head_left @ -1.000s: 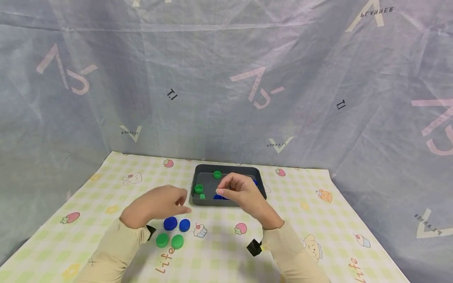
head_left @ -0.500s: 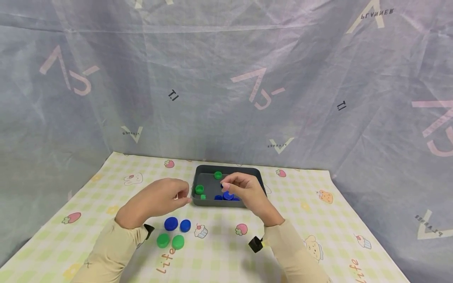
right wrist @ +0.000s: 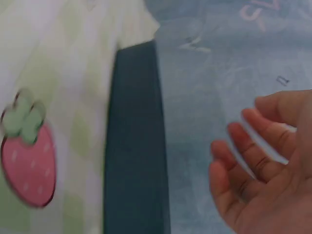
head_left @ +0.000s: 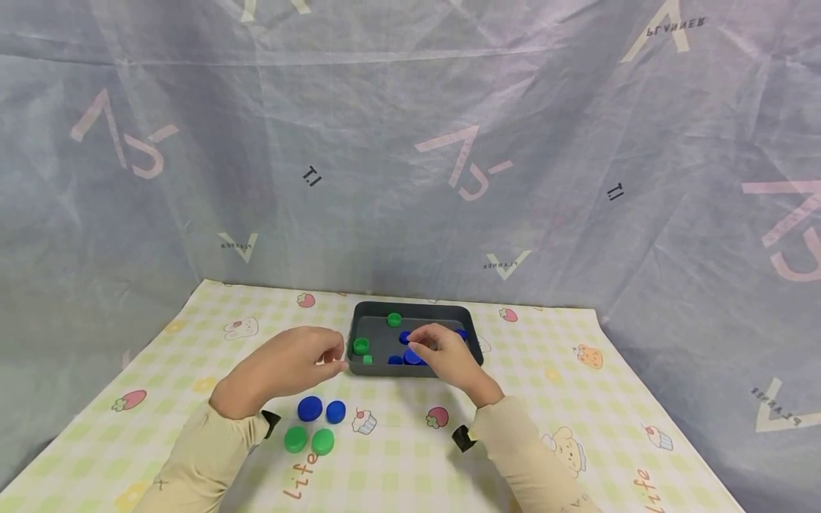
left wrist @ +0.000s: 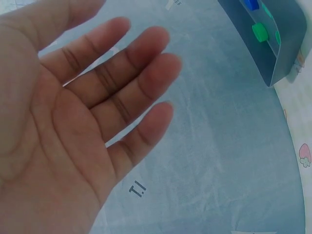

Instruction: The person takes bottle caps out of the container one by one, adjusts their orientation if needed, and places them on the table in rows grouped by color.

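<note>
Over the right half of a dark grey tray (head_left: 378, 368), my right hand (head_left: 449, 356) hovers with loosely bent fingers. Nothing shows between those fingers in the right wrist view. A small blue cap (head_left: 405, 337) lies in the tray just beside its fingertips; whether they touch is unclear. Also inside are a larger blue cap (head_left: 412, 357), another blue cap (head_left: 395, 360), and green caps (head_left: 361, 346) toward the left side. My left hand (head_left: 288, 367) is held beside the tray's left end. Its palm (left wrist: 53, 126) is bare, with fingers relaxed.
On the checked tablecloth (head_left: 385, 470), in front of my left hand, sit a dark blue cap (head_left: 310, 408), a smaller blue cap (head_left: 336, 412) and two green caps (head_left: 296, 439). A grey curtain (head_left: 359, 235) hangs behind the table.
My right hand has lowered into the tray area, and a small blue cap now shows beside its fingertips. The left hand rose slightly at first, then stayed about still.
</note>
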Motion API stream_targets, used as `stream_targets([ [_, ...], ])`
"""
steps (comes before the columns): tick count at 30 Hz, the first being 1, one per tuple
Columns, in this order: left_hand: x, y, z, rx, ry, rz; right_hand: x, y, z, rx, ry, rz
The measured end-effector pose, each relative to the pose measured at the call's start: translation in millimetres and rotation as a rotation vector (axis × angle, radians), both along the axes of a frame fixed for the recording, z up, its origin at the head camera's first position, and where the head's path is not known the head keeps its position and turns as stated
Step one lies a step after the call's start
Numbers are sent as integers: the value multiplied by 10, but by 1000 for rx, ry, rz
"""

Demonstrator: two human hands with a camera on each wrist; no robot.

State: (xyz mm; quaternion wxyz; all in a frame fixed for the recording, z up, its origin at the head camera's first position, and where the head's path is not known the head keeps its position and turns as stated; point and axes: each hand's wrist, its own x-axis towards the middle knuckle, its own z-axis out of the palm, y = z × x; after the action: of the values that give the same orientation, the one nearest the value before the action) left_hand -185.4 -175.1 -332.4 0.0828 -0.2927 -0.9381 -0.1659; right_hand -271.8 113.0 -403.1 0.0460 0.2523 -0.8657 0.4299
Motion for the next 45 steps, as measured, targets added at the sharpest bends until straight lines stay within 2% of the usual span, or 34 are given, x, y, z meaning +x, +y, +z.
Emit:
stream_targets([
  [5, 1, 2, -15, 2, -9, -17, -73, 33, -113, 144, 80, -65],
  [9, 1, 7, -21, -5, -19, -22, -131, 77, -208, 223, 57, -95],
  [13, 3, 12, -31, -13, -25, -25, -198, 119, -329, 263, 44, -78],
  [17, 4, 13, -35, -16, -30, -29, -244, 146, -422, 296, 72, -39],
  [28, 8, 48, -36, -27, -26, -37, -219, 150, -435, 369, 34, -31],
  [33, 9, 55, -50, -22, -46, -30, -235, 150, -456, 395, 44, -20],
  [40, 2, 72, -71, -20, -60, -29, -253, 157, -475, 488, 91, 48],
  [45, 8, 97, -67, -32, -68, -26, -231, 160, -472, 516, 77, 43],
])
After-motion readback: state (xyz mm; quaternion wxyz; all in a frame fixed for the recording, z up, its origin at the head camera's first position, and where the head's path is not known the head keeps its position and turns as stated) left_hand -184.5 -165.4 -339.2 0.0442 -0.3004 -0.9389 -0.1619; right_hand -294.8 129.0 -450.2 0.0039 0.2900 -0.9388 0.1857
